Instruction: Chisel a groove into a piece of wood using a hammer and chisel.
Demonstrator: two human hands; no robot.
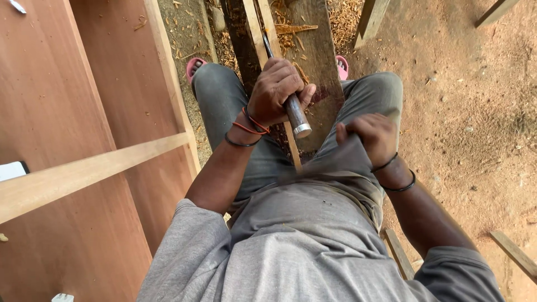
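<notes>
My left hand [277,89] is closed around the brown handle of a chisel [296,117] with a metal end cap. The chisel's dark blade [267,45] points away from me onto a narrow pale wood strip [254,25]. That strip lies along a dark, worn plank [316,56] that I sit astride. To the right, over my thigh, my right hand [372,137] is fisted around a tool that is smeared by motion blur [324,162]. I cannot tell what kind of tool it is. It is just below and to the right of the chisel's cap. Both wrists wear thin bands.
A large reddish-brown plywood cabinet [67,112] with a pale wooden crossbar [84,170] fills the left side. Wood shavings [341,17] litter the ground ahead. Pink sandals [194,64] show beside the plank. Bare dirt [475,112] lies to the right, with wooden slats [517,254] at the lower right.
</notes>
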